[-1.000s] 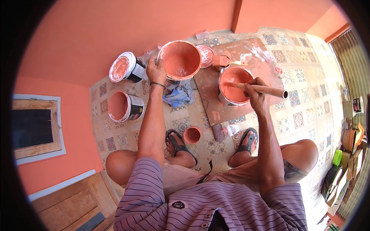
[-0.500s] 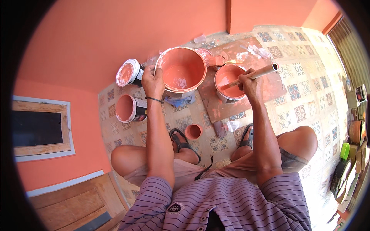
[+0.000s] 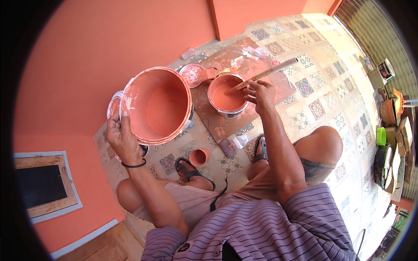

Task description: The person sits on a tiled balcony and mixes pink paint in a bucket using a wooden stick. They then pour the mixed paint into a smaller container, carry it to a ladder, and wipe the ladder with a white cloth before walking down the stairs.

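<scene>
My left hand [image 3: 122,139] grips the rim of a large orange-coated paint bucket [image 3: 157,104], lifted off the floor and tilted so its inside faces me. My right hand [image 3: 260,93] holds a wooden stick [image 3: 264,75] whose lower end dips into a smaller bucket of orange paint [image 3: 226,95]. That bucket stands on a paint-stained board [image 3: 226,74] on the patterned tile floor. I squat with both sandalled feet just below the buckets.
A small orange cup [image 3: 200,156] sits by my left foot. A paint-smeared lid [image 3: 191,74] lies beyond the lifted bucket. Orange walls stand at the left and back, with a wood-framed dark opening [image 3: 41,185] low on the left. Pots and containers [image 3: 387,113] crowd the right edge.
My left hand has raised the large bucket higher and closer to me, tilting its mouth toward me. My right hand keeps the stick in the smaller bucket.
</scene>
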The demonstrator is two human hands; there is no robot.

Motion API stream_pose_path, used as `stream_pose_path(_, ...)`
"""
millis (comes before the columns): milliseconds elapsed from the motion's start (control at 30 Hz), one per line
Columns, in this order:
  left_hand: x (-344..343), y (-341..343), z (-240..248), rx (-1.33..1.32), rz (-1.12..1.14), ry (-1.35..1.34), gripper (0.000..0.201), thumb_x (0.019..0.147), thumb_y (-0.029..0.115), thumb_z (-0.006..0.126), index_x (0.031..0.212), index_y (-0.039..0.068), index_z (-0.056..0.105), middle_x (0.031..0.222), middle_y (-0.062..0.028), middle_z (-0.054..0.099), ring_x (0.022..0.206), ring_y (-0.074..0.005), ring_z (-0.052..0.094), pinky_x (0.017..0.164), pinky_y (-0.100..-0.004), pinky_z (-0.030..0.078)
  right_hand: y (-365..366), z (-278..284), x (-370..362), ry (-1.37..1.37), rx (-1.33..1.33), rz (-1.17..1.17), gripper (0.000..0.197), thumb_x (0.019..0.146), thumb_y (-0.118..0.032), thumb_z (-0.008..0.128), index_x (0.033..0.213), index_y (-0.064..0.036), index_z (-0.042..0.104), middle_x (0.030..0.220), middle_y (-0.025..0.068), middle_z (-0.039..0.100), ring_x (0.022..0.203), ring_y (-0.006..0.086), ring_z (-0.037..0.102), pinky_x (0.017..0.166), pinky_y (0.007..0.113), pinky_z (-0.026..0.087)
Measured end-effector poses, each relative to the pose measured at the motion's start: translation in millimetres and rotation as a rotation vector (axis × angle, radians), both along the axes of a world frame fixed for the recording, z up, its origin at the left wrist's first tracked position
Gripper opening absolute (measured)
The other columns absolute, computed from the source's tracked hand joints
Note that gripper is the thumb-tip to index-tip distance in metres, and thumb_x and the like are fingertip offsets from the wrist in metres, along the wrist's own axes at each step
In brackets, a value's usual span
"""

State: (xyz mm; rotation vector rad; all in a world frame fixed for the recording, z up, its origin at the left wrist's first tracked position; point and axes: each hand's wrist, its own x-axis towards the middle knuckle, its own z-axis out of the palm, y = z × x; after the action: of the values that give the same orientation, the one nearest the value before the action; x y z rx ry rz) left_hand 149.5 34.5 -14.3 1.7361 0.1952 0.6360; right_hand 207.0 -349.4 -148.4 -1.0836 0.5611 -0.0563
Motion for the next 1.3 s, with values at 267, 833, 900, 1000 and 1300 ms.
stream_pose_path(267, 1, -16, -12, 0.031, -0.057, -0.064, 0.023, 0.106, 0.015, 0.066, 0.114, -0.007, 0.064, 0.096, -0.0041, 0.063, 0.083, -0.0095, 0.057, 0.075, -0.0268, 0.049, 3, 99, -32, -0.207, -0.430, 0.087, 0.033, 0.103, -0.027, 0.072, 0.084, -0.0002, 0.067, 0.067, 0.0037, 0.064, 0.051, 0.0096, 0.058, 0.044, 0.026, 0.044)
stream_pose_path(833, 6, -5, -39, 0.103, 0.062, 0.102, 0.029, 0.107, 0.021, 0.065, 0.115, -0.007, 0.066, 0.103, -0.0111, 0.071, 0.090, -0.0150, 0.065, 0.076, -0.0299, 0.055, -75, 173, -168, 0.018, -1.571, 0.060, 0.031, 0.089, -0.014, 0.085, 0.073, -0.0028, 0.061, 0.067, 0.0079, 0.066, 0.055, 0.0223, 0.063, 0.052, 0.031, 0.046)
stream_pose_path(900, 7, -5, -40, 0.191, 0.098, 0.112, 0.029, 0.107, 0.021, 0.065, 0.115, -0.007, 0.066, 0.103, -0.0111, 0.071, 0.090, -0.0149, 0.066, 0.076, -0.0302, 0.055, -64, 181, -169, -0.340, -1.838, 0.301, 0.030, 0.087, -0.016, 0.085, 0.074, -0.0057, 0.060, 0.062, 0.0037, 0.055, 0.054, 0.0248, 0.059, 0.049, 0.035, 0.044)
stream_pose_path(1000, 9, -7, -42, 0.194, 0.095, 0.104, 0.030, 0.107, 0.022, 0.066, 0.114, -0.007, 0.066, 0.101, -0.0107, 0.071, 0.089, -0.0145, 0.066, 0.076, -0.0299, 0.055, -16, 210, -174, -0.541, -1.027, 0.424, 0.018, 0.100, 0.001, 0.066, 0.117, 0.0042, 0.066, 0.109, 0.0172, 0.069, 0.090, 0.0233, 0.072, 0.074, 0.032, 0.058)
stream_pose_path(1300, 13, -10, -46, 0.260, 0.099, 0.101, 0.027, 0.106, 0.020, 0.066, 0.110, -0.007, 0.067, 0.096, -0.0094, 0.071, 0.085, -0.0130, 0.065, 0.074, -0.0285, 0.053, 91, 266, -161, -1.004, 0.340, 0.043, 0.039, 0.091, 0.008, 0.040, 0.125, 0.0126, 0.058, 0.106, 0.0148, 0.071, 0.096, 0.0153, 0.068, 0.080, 0.028, 0.058)
